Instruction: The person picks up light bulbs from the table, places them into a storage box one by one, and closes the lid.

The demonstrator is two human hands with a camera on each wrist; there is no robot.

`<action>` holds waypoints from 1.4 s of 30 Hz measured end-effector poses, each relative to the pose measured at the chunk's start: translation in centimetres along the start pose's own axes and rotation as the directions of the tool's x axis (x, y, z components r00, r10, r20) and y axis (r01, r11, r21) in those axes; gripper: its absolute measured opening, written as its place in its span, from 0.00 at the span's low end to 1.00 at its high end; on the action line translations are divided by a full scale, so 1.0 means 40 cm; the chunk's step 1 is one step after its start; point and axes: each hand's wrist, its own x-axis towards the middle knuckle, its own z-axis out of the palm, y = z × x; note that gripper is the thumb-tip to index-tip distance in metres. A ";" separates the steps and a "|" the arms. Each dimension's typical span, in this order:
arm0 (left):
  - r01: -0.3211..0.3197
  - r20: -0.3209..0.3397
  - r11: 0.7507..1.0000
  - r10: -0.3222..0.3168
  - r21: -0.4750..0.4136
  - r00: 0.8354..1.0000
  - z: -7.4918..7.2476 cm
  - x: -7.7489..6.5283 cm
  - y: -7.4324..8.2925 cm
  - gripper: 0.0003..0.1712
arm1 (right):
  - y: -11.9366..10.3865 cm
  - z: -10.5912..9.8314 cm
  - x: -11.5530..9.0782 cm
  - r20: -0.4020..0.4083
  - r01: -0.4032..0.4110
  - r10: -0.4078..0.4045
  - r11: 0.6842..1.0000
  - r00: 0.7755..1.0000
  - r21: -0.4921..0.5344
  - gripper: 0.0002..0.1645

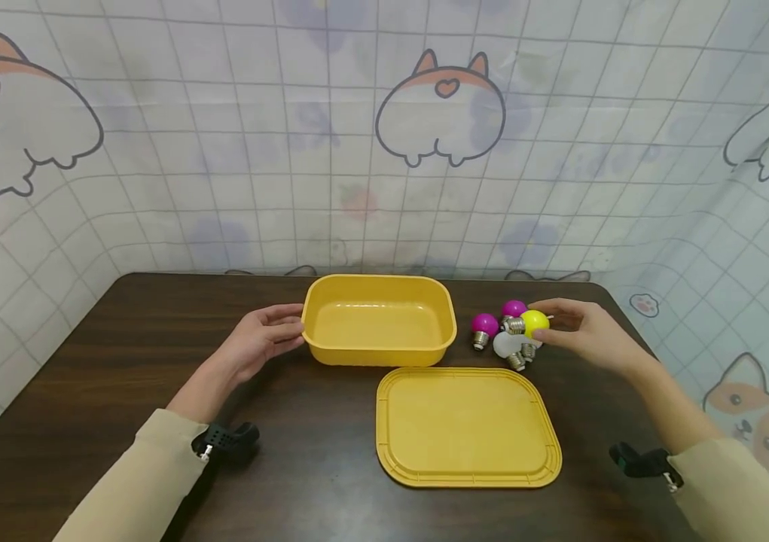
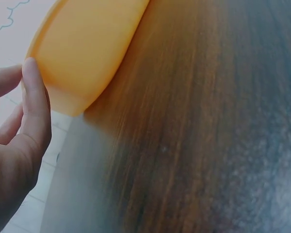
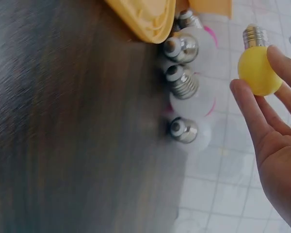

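Note:
A yellow light bulb [image 1: 535, 324] is pinched between the thumb and fingers of my right hand [image 1: 581, 331], its metal screw base pointing away from the palm. In the right wrist view the yellow bulb [image 3: 258, 70] is raised beside other bulbs. Those are purple bulbs [image 1: 485, 324] and white bulbs [image 1: 508, 345], grouped on the table right of a yellow plastic box [image 1: 377, 358]. My left hand [image 1: 258, 339] touches the box's left end with extended fingers. Up close, its fingertips meet the box wall [image 2: 87, 53]. The box is open-topped, with nothing visible inside.
A flat yellow lid [image 1: 468, 427] lies on the dark wooden table [image 1: 289, 467], in front of the box and the bulbs. Behind the table hangs a white gridded cloth [image 1: 276, 188] with cartoon dog prints, which continues along both sides.

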 end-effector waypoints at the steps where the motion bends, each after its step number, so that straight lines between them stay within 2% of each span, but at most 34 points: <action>1: 0.001 -0.001 1.000 -0.001 0.001 1.000 0.001 0.001 0.001 0.34 | -0.006 -0.001 0.005 -0.003 0.005 -0.005 1.000 1.000 -0.001 0.29; 12: 0.004 -0.014 1.000 -0.004 0.000 1.000 -0.018 -0.015 0.013 0.35 | -0.050 0.022 0.071 -0.004 -0.020 0.020 0.999 1.000 0.033 0.32; 19: 0.019 0.010 1.000 -0.019 -0.015 1.000 -0.009 -0.007 0.014 0.35 | -0.067 0.028 0.088 -0.019 -0.045 0.046 0.998 0.999 0.042 0.33; 24: 0.030 -0.023 0.999 -0.030 0.011 0.999 -0.012 -0.008 0.020 0.35 | -0.085 0.047 0.123 -0.003 -0.031 0.031 0.996 1.000 0.082 0.35; 30: 0.025 -0.011 1.000 -0.025 0.019 1.000 -0.014 -0.002 0.021 0.36 | -0.107 0.064 0.148 -0.003 -0.013 0.014 0.997 1.000 0.081 0.33; 42: 0.032 -0.015 0.999 -0.031 0.024 0.999 -0.015 -0.012 0.027 0.35 | -0.156 0.136 0.203 0.022 0.046 -0.049 0.991 0.999 0.127 0.29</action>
